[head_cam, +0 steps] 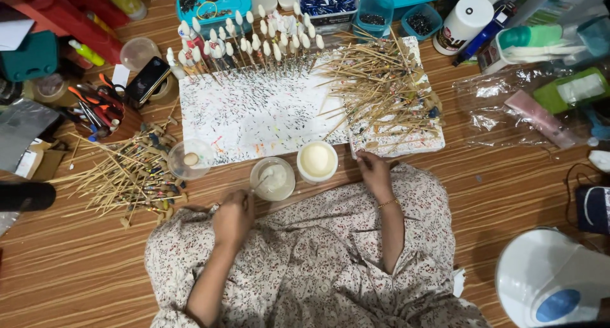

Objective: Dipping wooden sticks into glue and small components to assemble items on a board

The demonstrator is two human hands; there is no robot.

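Wooden sticks [384,90] beyond right hand [375,172], left hand [234,217] beside clear cup [272,179]

White lamp head [549,280] cut off by bottom edge; small container contents [419,23] too small to tell.

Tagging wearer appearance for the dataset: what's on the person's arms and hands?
Both arms are bare to above the elbow, with no gloves or sleeves in view. The right hand has a thin gold-coloured bracelet at the wrist. The left hand shows no jewellery. Rings can't be made out. The garment below is cream with a small floral print.
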